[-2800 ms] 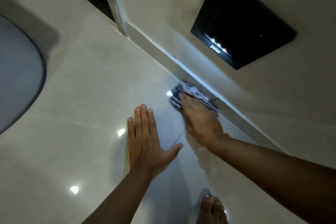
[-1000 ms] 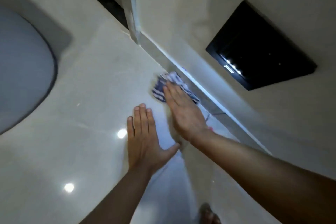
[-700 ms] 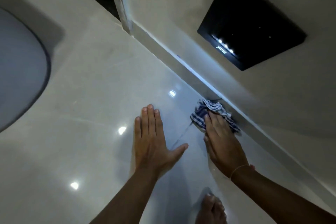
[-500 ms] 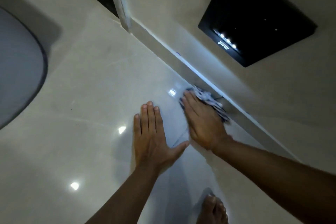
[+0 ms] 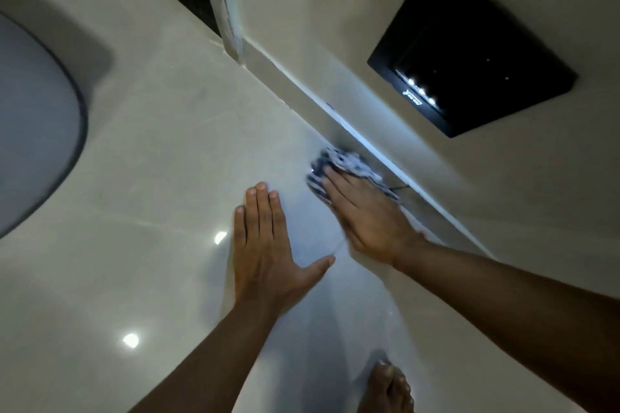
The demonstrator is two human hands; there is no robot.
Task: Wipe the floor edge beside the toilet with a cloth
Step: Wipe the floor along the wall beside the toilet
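A blue-and-white striped cloth [image 5: 339, 160] lies bunched on the glossy pale floor tiles, right against the skirting [image 5: 355, 137] where floor meets wall. My right hand [image 5: 364, 211] presses flat on the cloth, fingers stretched forward; most of the cloth is under the palm and fingers. My left hand [image 5: 268, 251] rests flat on the floor just left of it, fingers together, thumb spread out, holding nothing. The toilet [image 5: 30, 144] shows as a grey rounded shape at the far left.
A black panel with small lights [image 5: 469, 54] is set into the wall above the skirting. A white door frame post [image 5: 228, 3] meets the floor at the top centre. A bare foot [image 5: 389, 389] stands at the bottom edge. Ceiling lights reflect on the tiles.
My right hand has pushed the cloth a little forward along the skirting, after sliding back and forth over the last seconds. My left hand has stayed planted on the floor.
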